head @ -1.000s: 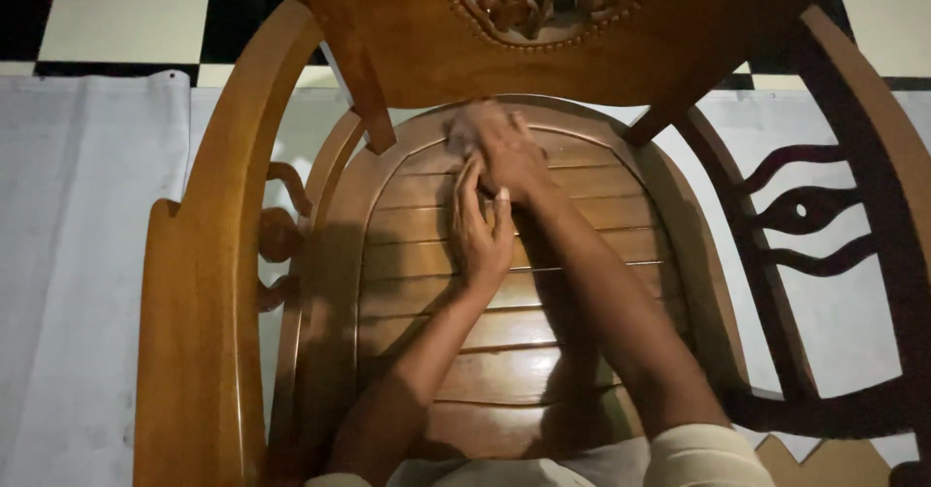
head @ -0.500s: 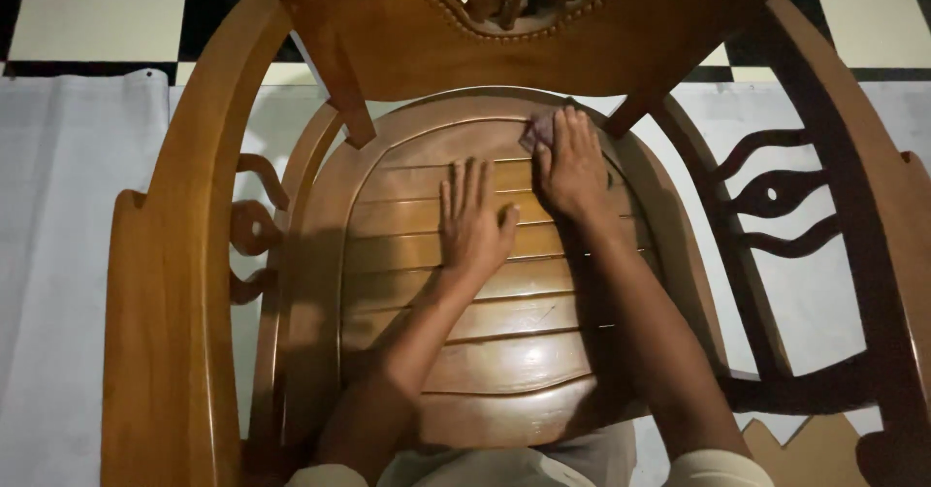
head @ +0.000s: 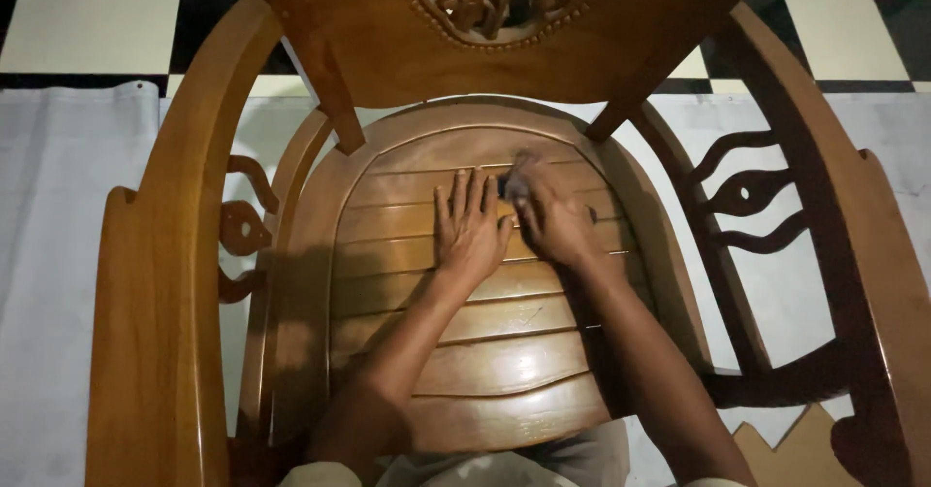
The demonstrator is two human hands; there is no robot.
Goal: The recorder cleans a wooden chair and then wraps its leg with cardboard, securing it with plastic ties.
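Note:
I look down on a glossy brown wooden armchair with a slatted seat (head: pixel 485 351). My left hand (head: pixel 469 230) lies flat on the seat's middle slats, fingers spread and pointing toward the backrest. My right hand (head: pixel 553 217) is just to its right, blurred, pressing a small dark piece of abrasive sheet or cloth (head: pixel 514 181) against the slats. The two hands almost touch. The carved backrest (head: pixel 504 21) stands just beyond them.
Curved armrests flank the seat, the left armrest (head: pixel 165 283) and the right armrest (head: pixel 853 244) with carved openwork sides. The chair stands on a white sheet (head: pixel 58 235) spread over a black and cream checkered floor (head: pixel 87 12). A piece of cardboard (head: pixel 786 453) lies at lower right.
My right hand with the dark piece slid from the seat's back right edge toward me and left, close to the left hand. The left hand stayed flat on the slats.

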